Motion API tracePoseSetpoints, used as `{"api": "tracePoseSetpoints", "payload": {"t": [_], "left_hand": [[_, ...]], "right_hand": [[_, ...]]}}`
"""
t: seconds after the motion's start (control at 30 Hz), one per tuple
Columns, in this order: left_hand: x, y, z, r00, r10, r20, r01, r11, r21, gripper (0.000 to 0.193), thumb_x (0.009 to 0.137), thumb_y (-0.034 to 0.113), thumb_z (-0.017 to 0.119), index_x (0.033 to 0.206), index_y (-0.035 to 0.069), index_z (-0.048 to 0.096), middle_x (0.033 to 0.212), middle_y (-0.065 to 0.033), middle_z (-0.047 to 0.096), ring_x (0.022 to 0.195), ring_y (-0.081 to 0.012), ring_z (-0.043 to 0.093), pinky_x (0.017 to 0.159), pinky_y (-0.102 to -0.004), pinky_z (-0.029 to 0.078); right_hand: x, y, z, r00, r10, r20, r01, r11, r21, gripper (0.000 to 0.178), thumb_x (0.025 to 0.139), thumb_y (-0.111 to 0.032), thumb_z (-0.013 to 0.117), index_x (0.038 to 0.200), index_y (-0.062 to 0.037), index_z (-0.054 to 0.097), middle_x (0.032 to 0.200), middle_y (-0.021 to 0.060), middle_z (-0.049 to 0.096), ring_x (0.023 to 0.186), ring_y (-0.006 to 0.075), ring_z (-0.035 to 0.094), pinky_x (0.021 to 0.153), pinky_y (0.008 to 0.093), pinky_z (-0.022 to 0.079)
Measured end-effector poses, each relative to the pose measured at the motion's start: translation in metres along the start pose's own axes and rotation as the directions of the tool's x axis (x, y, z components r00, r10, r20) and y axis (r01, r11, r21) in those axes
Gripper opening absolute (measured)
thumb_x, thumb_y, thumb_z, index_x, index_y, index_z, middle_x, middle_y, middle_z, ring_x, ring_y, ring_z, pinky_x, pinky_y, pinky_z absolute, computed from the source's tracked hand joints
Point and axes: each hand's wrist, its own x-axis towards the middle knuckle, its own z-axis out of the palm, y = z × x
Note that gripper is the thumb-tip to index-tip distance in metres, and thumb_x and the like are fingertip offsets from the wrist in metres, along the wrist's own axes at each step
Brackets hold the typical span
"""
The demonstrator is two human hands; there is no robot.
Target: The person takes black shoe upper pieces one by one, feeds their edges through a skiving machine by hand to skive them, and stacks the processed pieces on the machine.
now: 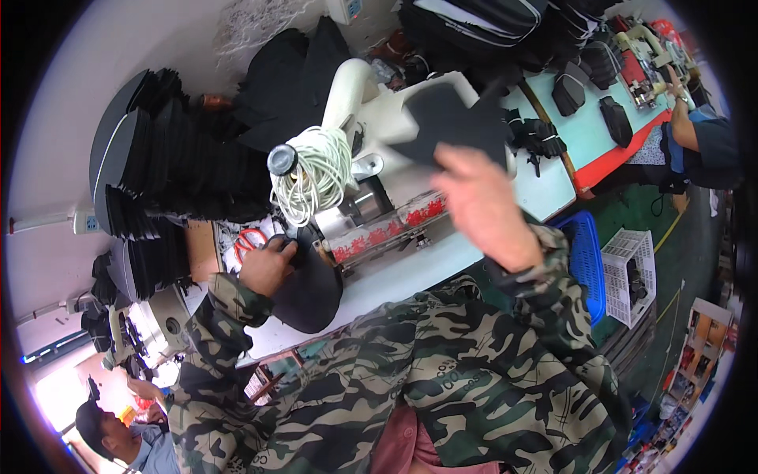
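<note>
Grip, left hand [267, 267]: fingers bent over the upper-left edge of a black panel [313, 294] — pinched or just pressed, can't tell from above. That panel lies flat at the near left end of the cream machine [347, 95], which looks like a sewing machine, and partly covers the white surface [395, 278].

Right hand [483, 212]: blurred, fingers extended over the machine's right side, fingertips at the lower edge of a second dark panel [454, 118]. Overlap is clear, a firm hold isn't; can't call it grasped or released. That panel is blurred too.

Around it: coil of pale cord [324, 170] on the machine's left end, red-handled scissors [249, 240] just beside the left hand, stacked black panels [185, 178] along the wall at left. Blue basket [591, 268] on the floor past the right forearm.

Step, my read: handling panels one by one at the machine — right hand placing or picking one, left hand minding the other. Next move likely calls for the left hand to keep its panel flat and square to the machine, and the right to come back and help guide. Watch the scissors; they're close to the left fingers.
</note>
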Motion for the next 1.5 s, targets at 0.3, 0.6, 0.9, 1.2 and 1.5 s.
{"api": "tracePoseSetpoints", "payload": {"t": [0.3,0.6,0.9,1.2,1.5], "left_hand": [[0.000,0.022,0.009,0.971,0.076,-0.226,-0.006,0.955,0.296,0.009,0.079,0.016,0.059,0.084,0.010,0.054,0.082,-0.0045,0.052,0.081,-0.0207,0.052,0.073,-0.0363,0.038],[0.009,0.027,-0.004,0.944,0.226,-0.242,-0.146,0.939,0.310,0.011,0.078,0.015,0.055,0.083,0.005,0.055,0.082,-0.0116,0.058,0.087,-0.0273,0.059,0.094,-0.0442,0.044],[0.021,0.064,-0.101,0.990,0.111,0.084,0.001,0.597,-0.802,0.019,0.090,0.016,0.065,0.094,-0.001,0.057,0.079,-0.0052,0.057,0.076,-0.0123,0.052,0.070,-0.0276,0.043],[0.062,0.008,-0.029,0.854,0.232,0.465,0.487,-0.045,-0.872,0.018,0.094,0.016,0.059,0.098,0.000,0.067,0.092,-0.0006,0.067,0.088,-0.0078,0.059,0.080,-0.0244,0.047],[0.078,0.012,-0.033,0.926,0.076,0.369,0.357,0.135,-0.924,0.029,0.099,0.024,0.050,0.098,-0.002,0.062,0.094,-0.0095,0.060,0.079,-0.0113,0.061,0.065,-0.0258,0.049]], "right_hand": [[-0.052,-0.045,0.035,0.925,-0.120,0.360,-0.210,0.627,0.750,0.019,0.081,-0.012,0.064,0.098,-0.0063,0.069,0.118,0.0122,0.063,0.110,0.0339,0.058,0.095,0.0423,0.046],[-0.057,-0.042,0.050,0.837,-0.302,0.456,-0.258,0.518,0.815,0.023,0.078,-0.015,0.070,0.100,-0.0090,0.071,0.138,0.0208,0.049,0.125,0.0375,0.049,0.104,0.0428,0.040],[-0.038,-0.054,0.050,0.749,-0.274,0.603,-0.544,0.265,0.796,0.033,0.079,-0.009,0.072,0.111,-0.0030,0.066,0.113,0.0128,0.066,0.107,0.0232,0.062,0.095,0.0327,0.046],[-0.040,-0.122,0.084,0.912,-0.026,0.410,-0.382,0.311,0.870,0.050,0.085,-0.010,0.063,0.133,-0.0009,0.051,0.089,0.0158,0.065,0.069,0.0174,0.060,0.068,0.0315,0.049],[-0.033,-0.100,0.088,0.822,0.111,0.559,-0.569,0.126,0.812,0.045,0.084,-0.010,0.064,0.126,0.0018,0.056,0.094,0.0160,0.068,0.077,0.0143,0.062,0.072,0.0298,0.051]]}}
